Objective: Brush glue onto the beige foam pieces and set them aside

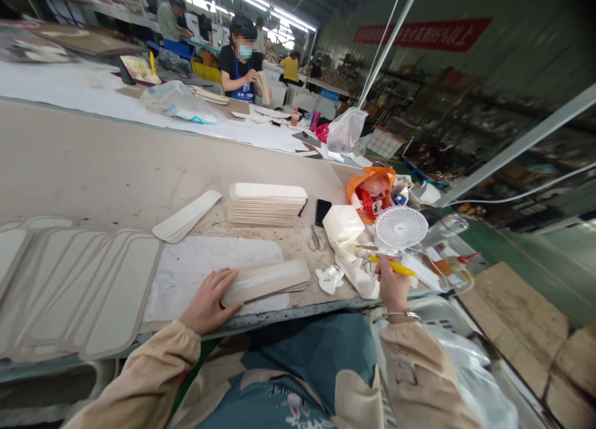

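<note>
My left hand point(212, 302) holds the left end of a small stack of long, round-cornered cream panels point(270, 280), its thumb along the near edge and its fingers at the far edge. A paler, whitish band runs along the top panel. In my right hand point(392, 284) is a yellow-handled brush point(393, 265), gripped with closed fingers. The brush's tip points left, at the mouth of a cut white plastic container point(344, 227). Whether the tip touches what is inside, I cannot tell. Beneath the panels lies a white sheet point(186, 270).
A neat panel pile point(267, 203), loose panels point(186, 216) and a fanned-out row point(116, 292) lie around. Near the container are scissors point(317, 239), a phone point(323, 212), crumpled tissue point(329, 279), a white fan point(401, 227) and an orange bag point(356, 184). A co-worker point(239, 63) stands across the table.
</note>
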Available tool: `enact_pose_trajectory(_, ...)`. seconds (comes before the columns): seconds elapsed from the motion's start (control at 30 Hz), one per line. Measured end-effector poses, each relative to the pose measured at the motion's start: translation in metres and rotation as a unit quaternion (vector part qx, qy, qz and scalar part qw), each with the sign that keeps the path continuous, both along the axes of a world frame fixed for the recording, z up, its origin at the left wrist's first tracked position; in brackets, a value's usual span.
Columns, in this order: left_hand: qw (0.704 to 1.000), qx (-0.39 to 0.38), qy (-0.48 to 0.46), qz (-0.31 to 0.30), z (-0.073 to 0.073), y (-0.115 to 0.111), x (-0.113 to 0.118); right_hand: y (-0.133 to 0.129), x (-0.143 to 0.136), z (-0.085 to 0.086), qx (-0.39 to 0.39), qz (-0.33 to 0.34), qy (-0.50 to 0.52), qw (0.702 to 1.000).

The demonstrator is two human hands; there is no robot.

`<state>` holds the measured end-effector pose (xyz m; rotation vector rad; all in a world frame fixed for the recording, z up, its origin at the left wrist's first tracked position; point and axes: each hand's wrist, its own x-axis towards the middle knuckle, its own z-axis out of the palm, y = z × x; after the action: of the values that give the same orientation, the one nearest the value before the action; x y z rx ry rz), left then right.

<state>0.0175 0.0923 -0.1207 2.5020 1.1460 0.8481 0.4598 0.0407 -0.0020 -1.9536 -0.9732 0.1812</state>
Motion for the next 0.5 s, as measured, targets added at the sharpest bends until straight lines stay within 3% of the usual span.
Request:
enact_pose_trajectory(0.13,1.0,-0.006,-0.006,0.004,-0.001,-0.002,0.0,0.019,0.024,-0.004,-0.056,0.0,-0.039,0.998)
enact_pose_trajectory(0.37,1.0,-0.013,-0.016,0.007,0.002,-0.005,0.0,0.061,0.022,-0.031,-0.204,0.079,-0.098,0.971)
enact_pose_trajectory(0.5,1.0,-0.026,-0.01,0.015,0.005,-0.006,0.001,0.067,0.025,-0.036,-0.215,0.067,-0.095,0.97)
